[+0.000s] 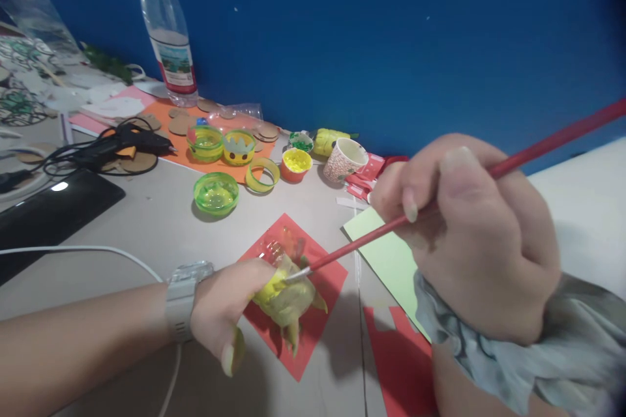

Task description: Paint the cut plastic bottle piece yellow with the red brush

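Note:
My right hand (469,228) grips a paintbrush (362,241) with a long red handle, thumb and fingers closed around it. Its bristles touch the top of a small craft figure (288,300), partly bright yellow and partly pale, with pointed stubs sticking out. My left hand (225,306) holds the figure's left side; some fingers are hidden behind it, and the thumb, smeared with yellow, stands apart. Under the figure lies a red paper square (327,273) on the table. Beyond are a cup of yellow paint (297,163) and a cup of green paint (300,141).
Green plastic bottle bottoms (216,194), a yellow ring (263,176) and a patterned paper cup (345,159) stand behind. A glue gun (132,141), a black phone (59,215) and a white cable (98,249) lie left. A water bottle (171,45) stands by the blue partition (342,26).

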The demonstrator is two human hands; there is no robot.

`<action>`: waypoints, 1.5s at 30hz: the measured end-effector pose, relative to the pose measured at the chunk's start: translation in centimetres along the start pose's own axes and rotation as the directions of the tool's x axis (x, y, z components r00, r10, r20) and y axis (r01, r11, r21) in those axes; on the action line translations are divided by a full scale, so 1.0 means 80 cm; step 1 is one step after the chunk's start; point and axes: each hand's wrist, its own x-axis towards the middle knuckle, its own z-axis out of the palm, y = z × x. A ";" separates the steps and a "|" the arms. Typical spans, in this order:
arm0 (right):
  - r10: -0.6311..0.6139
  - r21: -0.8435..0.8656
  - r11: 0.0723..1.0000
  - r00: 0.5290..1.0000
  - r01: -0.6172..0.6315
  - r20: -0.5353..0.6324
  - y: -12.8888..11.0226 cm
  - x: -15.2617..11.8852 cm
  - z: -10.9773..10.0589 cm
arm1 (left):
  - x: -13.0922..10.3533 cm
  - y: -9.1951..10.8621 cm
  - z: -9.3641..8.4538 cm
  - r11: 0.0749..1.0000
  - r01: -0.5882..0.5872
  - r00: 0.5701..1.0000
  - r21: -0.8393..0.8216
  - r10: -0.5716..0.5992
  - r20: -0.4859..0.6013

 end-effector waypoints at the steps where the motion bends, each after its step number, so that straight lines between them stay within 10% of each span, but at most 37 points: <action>1: 0.031 -0.008 1.000 0.999 -0.030 0.031 0.001 -0.001 0.000 | 0.001 -0.001 -0.001 1.000 -0.022 1.000 0.005 0.022 -0.001; 14: 0.030 0.208 0.977 0.998 -0.040 0.050 0.023 0.011 -0.008 | 0.005 0.007 -0.010 0.999 -0.038 0.997 0.026 0.036 0.066; 45: 0.025 0.065 0.998 0.999 -0.027 0.035 0.032 0.015 -0.015 | 0.010 0.000 -0.008 0.995 -0.096 0.993 0.036 0.093 0.077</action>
